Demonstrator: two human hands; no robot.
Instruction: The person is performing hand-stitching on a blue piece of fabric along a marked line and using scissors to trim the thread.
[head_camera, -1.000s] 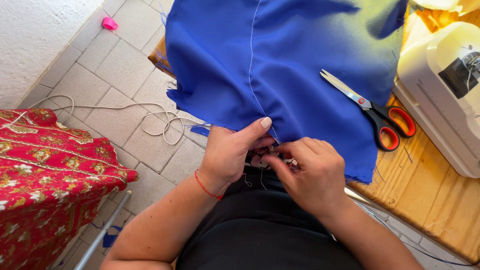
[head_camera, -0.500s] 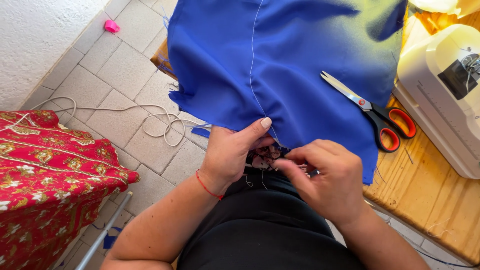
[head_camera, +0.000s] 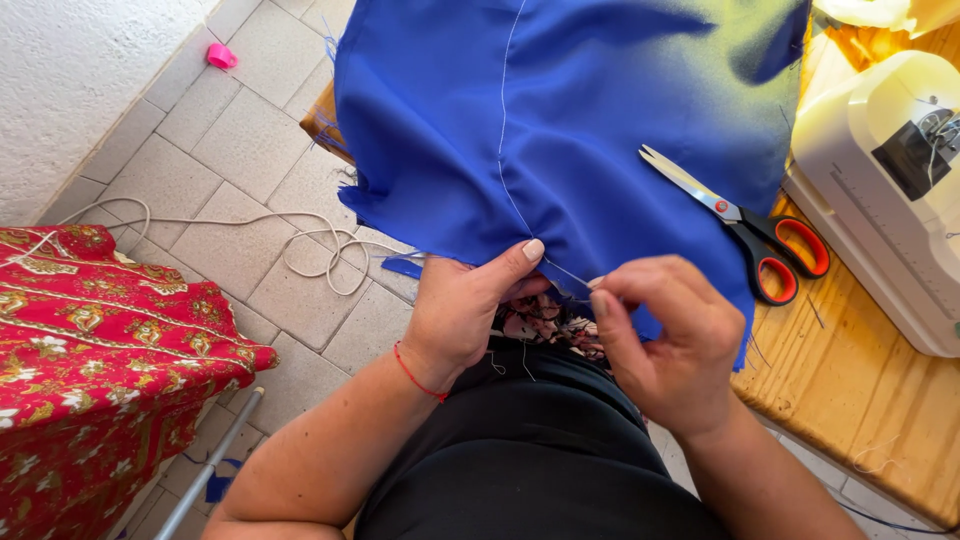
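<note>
A large blue cloth (head_camera: 560, 110) with a white stitched seam lies over a wooden table and hangs toward me. My left hand (head_camera: 465, 305), with a red string at the wrist, pinches the cloth's lower edge at the seam, thumb on top. My right hand (head_camera: 665, 340) is just to the right of it, fingertips pinched on a thin white thread (head_camera: 568, 272) that runs from the seam. A patterned fabric scrap shows between the two hands, above my black-clad lap.
Scissors (head_camera: 750, 225) with red and black handles lie on the cloth and wooden table (head_camera: 860, 370). A white sewing machine (head_camera: 890, 180) stands at right. On the tiled floor are a white cord (head_camera: 310, 245), a pink object (head_camera: 220, 55) and red patterned fabric (head_camera: 90, 350).
My right hand has pulled to the right, away from the left hand, and the white thread is now drawn taut from the seam. The left hand stays on the cloth's edge.
</note>
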